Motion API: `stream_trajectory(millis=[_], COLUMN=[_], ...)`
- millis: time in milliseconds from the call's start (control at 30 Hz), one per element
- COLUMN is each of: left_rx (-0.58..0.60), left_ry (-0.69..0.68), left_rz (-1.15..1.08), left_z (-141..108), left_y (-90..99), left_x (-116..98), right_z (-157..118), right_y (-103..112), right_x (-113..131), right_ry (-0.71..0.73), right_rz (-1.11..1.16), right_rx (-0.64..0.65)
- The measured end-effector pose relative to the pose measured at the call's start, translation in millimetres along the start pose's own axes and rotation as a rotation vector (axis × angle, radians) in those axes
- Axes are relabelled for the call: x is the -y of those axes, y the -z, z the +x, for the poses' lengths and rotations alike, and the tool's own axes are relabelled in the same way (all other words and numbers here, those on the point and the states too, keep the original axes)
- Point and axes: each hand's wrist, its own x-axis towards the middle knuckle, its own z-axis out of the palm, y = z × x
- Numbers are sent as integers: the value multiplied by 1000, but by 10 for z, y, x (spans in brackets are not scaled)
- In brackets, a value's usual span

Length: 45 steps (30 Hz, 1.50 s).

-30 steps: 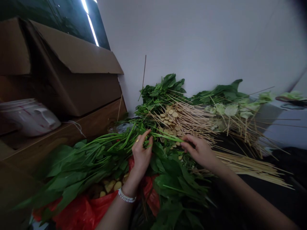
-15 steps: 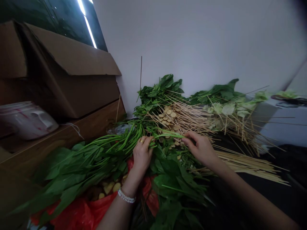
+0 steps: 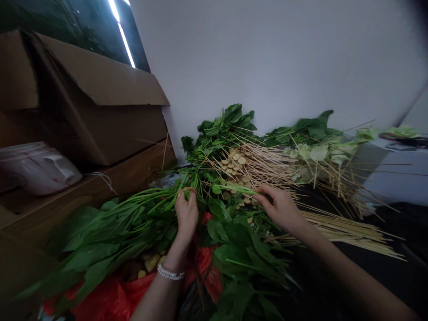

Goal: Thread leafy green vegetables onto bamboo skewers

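My right hand (image 3: pixel 276 206) pinches the ends of some green stems (image 3: pixel 234 188), which reach leftward over a heap of sliced rounds. My left hand (image 3: pixel 186 208), with a ring and a beaded bracelet at the wrist, is closed at the cut ends of a pile of leafy greens (image 3: pixel 133 214); its fingertips touch green stems there. Loose green leaves (image 3: pixel 247 249) lie between my forearms. Beyond my hands, sliced rounds on skewers (image 3: pixel 234 161) lie beside more leafy bunches (image 3: pixel 234 120).
A cardboard box (image 3: pixel 130 129) and a whitish plastic tub (image 3: pixel 36 167) stand at the left. Bare skewers (image 3: pixel 347 232) lie at the right, below pale leaves on skewers (image 3: pixel 317 152). A red bag (image 3: pixel 113 298) holding yellowish pieces is at the bottom left. A wall (image 3: pixel 267 58) rises behind.
My left hand has moved left, off the stems held by my right hand, to the stem ends of the pile. The upright stick near the wall is gone from view, and leaves show there.
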Motion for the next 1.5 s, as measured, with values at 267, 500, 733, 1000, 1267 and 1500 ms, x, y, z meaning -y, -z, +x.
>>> stream_trajectory(millis=[267,500,733,1000,1267,1500], left_rx=[71,216,209,365,344,378], left_ry=[-246,-544,-592,-547,-539,-499], left_rz=[20,68,207,259,209,257], left_z=[-161,-334,-350,-389,-394,-414], left_y=[3,-97,-77,-97,-105,-81], left_x=[-153,-190,-199,-227,-206,-295], right_z=[-32,-111,-111,-127,-158,-176], right_y=[-89,-219,-224,-246,-324,-358], right_x=[18,106,116,178,177,203], right_ry=[11,43,-28,-59,-47,-26], right_rz=[10,26,84,117,146,146], right_rx=[28,93,173,185,153,145])
